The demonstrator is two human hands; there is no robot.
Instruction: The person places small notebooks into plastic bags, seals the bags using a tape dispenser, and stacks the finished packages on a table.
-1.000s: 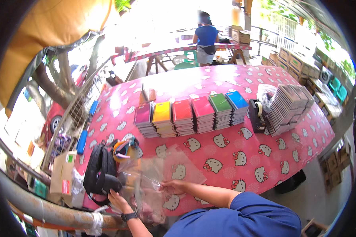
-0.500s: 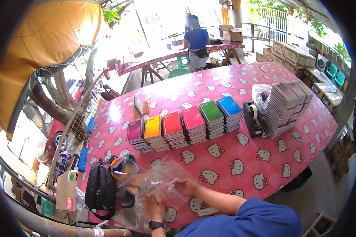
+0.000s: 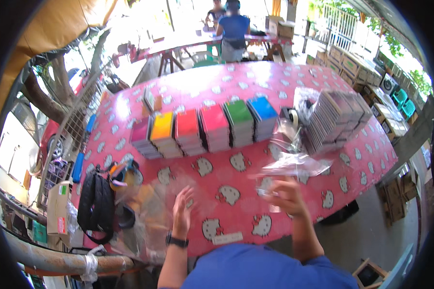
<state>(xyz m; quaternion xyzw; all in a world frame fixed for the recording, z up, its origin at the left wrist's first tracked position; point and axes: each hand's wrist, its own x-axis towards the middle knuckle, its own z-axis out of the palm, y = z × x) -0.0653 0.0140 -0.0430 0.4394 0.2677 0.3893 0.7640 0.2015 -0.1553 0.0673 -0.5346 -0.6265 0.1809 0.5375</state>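
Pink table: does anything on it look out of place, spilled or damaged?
Nothing looks clearly spilled or damaged. The untidy spot is the clear plastic lying rumpled beside the backpack, odd against the orderly row of notebook stacks.

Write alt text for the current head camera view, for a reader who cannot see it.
A person's right hand holds clear plastic over a pink patterned table, while the left hand is open. Six colorful notebook stacks stand in a row beyond, a black backpack lies at left, and a bulky pile of spiral-bound books stands at right.
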